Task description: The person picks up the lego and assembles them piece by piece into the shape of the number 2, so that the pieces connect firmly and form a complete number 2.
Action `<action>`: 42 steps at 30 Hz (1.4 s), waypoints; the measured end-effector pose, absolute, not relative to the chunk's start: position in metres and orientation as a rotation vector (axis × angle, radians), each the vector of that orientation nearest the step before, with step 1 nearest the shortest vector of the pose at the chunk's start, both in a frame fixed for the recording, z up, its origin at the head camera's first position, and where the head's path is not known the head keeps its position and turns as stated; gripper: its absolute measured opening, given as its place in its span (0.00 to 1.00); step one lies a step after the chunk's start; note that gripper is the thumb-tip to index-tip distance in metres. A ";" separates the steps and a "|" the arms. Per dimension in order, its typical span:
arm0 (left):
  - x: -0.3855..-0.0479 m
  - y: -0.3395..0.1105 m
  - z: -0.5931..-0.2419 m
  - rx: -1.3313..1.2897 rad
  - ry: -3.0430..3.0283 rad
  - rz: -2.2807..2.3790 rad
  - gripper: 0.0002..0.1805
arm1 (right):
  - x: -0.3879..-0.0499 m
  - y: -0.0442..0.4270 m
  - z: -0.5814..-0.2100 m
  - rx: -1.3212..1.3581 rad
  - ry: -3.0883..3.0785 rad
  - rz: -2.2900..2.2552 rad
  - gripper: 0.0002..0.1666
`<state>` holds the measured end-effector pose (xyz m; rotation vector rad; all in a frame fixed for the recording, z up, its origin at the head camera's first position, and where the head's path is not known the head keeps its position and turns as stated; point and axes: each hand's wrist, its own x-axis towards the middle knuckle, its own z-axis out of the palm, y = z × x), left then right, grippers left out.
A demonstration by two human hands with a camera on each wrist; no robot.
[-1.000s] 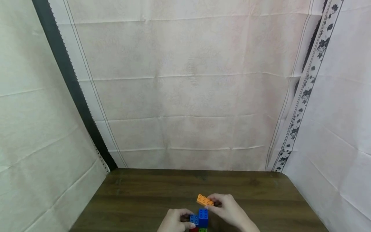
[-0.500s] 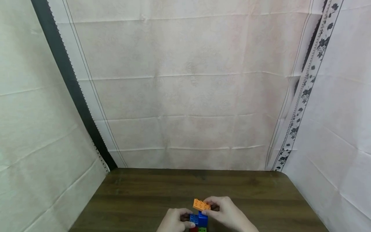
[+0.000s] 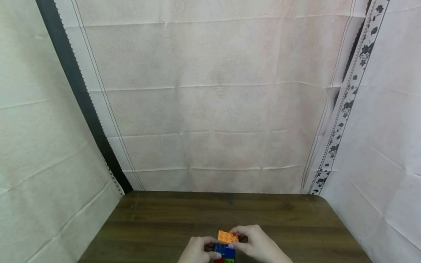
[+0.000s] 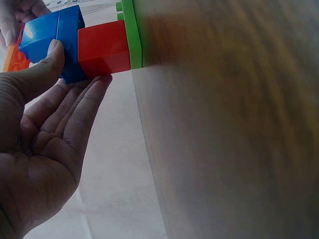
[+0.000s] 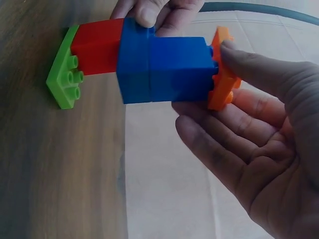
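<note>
A stack of toy building bricks stands on the table: a flat green brick (image 5: 61, 82) lowest, a red brick (image 4: 103, 49) on it, then a wide blue brick (image 5: 134, 67) and a second blue brick (image 5: 179, 69). My left hand (image 3: 197, 250) pinches the wide blue brick between thumb and fingers. With thumb and fingers, my right hand (image 3: 258, 243) grips a thin orange brick (image 3: 227, 236). In the right wrist view the orange brick meets the upper blue brick's studs, slightly tilted; some blue studs still show between them.
The brown wooden table (image 3: 164, 223) spreads around the stack. Pale cloth (image 3: 210, 109) hangs behind the table and on both sides, with a dark strip (image 3: 82, 91) at the left and a floral border (image 3: 345, 109) at the right.
My right hand has brought the orange brick leftward and down onto the top of the upper blue brick. My left hand has kept its hold on the stack.
</note>
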<state>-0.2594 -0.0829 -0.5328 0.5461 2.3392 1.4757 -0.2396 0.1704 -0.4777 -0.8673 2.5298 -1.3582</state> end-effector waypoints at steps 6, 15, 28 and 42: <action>-0.260 -0.083 -0.534 0.545 2.327 1.483 0.13 | -0.237 0.169 -0.474 -0.928 2.532 -1.327 0.19; -0.258 -0.082 -0.533 0.547 2.325 1.499 0.12 | -0.237 0.163 -0.473 -0.948 2.564 -1.282 0.18; -0.258 -0.081 -0.532 0.538 2.327 1.496 0.12 | -0.236 0.162 -0.472 -0.940 2.586 -1.260 0.19; -0.258 -0.082 -0.532 0.547 2.334 1.493 0.12 | -0.234 0.160 -0.471 -0.891 2.629 -1.213 0.18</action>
